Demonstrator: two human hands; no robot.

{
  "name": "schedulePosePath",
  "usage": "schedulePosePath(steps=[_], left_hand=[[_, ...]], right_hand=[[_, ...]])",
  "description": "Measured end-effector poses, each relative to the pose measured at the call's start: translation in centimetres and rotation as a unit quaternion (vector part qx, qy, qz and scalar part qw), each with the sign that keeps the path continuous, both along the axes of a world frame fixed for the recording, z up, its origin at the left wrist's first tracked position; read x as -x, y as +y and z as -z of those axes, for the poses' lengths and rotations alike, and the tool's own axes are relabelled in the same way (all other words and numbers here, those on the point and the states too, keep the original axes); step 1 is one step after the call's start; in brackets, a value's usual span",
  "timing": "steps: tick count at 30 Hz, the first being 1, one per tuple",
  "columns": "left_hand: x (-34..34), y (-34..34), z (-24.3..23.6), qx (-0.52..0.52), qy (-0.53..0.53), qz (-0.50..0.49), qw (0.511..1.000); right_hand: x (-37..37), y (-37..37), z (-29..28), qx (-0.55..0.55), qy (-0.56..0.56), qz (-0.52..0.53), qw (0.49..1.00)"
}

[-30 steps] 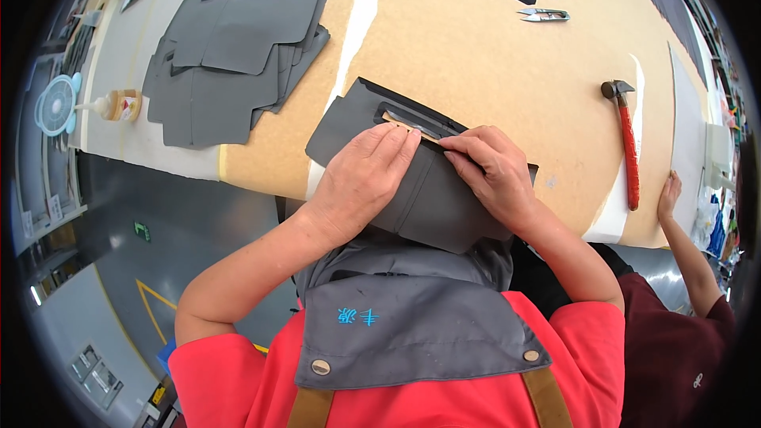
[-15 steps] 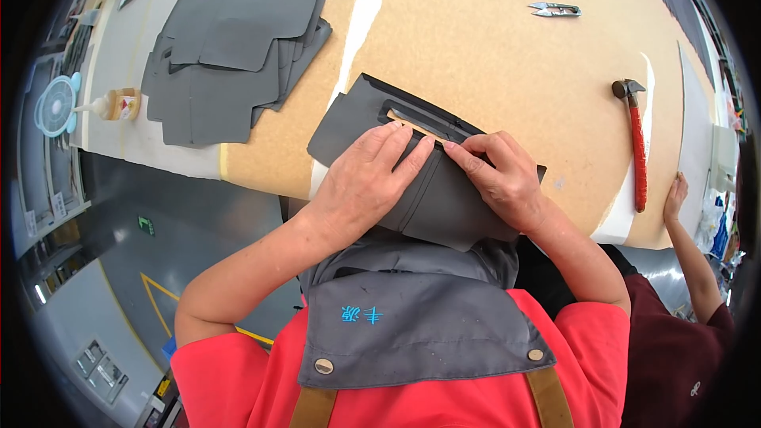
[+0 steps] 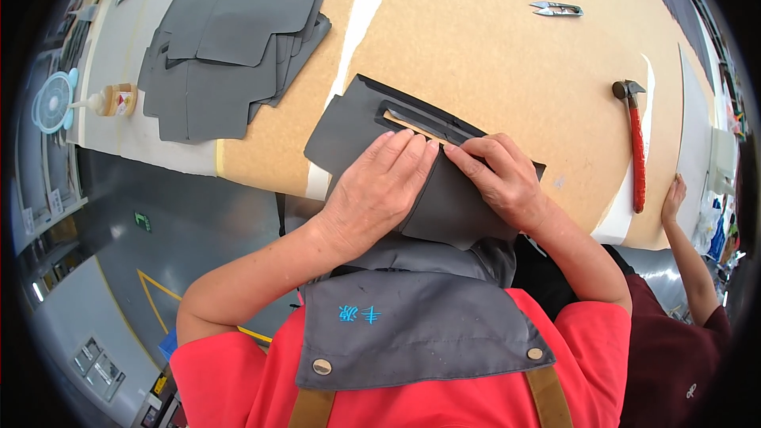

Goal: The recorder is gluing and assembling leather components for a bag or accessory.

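A dark grey leather-like panel with a long slot framed in black lies slantwise at the table's front edge, its near part hanging toward my apron. My left hand rests on it, fingers close together and fingertips pressed along the slot's near edge. Close beside them, my right hand pinches the same edge with thumb and bent forefinger. The two hands' fingertips almost meet. Through the slot the tan table covering shows. What lies under my fingers is hidden.
Similar grey panels are stacked at the far left, near a glue bottle and a small fan. A red-handled hammer and thread snips lie to the right. A co-worker's hand touches the table's right edge.
My left hand's fingers have shifted slightly toward the right and closer together along the slot edge. My right hand keeps its pinch almost in place.
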State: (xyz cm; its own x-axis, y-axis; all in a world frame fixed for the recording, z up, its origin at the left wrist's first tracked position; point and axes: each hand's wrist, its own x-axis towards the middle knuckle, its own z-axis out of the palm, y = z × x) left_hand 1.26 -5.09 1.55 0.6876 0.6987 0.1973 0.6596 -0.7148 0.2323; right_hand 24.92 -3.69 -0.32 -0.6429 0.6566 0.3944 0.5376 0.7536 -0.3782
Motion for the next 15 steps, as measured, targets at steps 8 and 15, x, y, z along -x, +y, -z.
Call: schedulePosePath(steps=[8,15], left_hand=[[0.52,0.42,0.12,0.006,-0.007,-0.018,1.000],[0.13,-0.11,0.27,0.017,-0.001,-0.026,1.000]], right_hand=[[0.17,1.13,0.12,0.005,-0.007,-0.025,1.000],[0.49,1.27,-0.10,-0.052,-0.027,-0.045,0.997]])
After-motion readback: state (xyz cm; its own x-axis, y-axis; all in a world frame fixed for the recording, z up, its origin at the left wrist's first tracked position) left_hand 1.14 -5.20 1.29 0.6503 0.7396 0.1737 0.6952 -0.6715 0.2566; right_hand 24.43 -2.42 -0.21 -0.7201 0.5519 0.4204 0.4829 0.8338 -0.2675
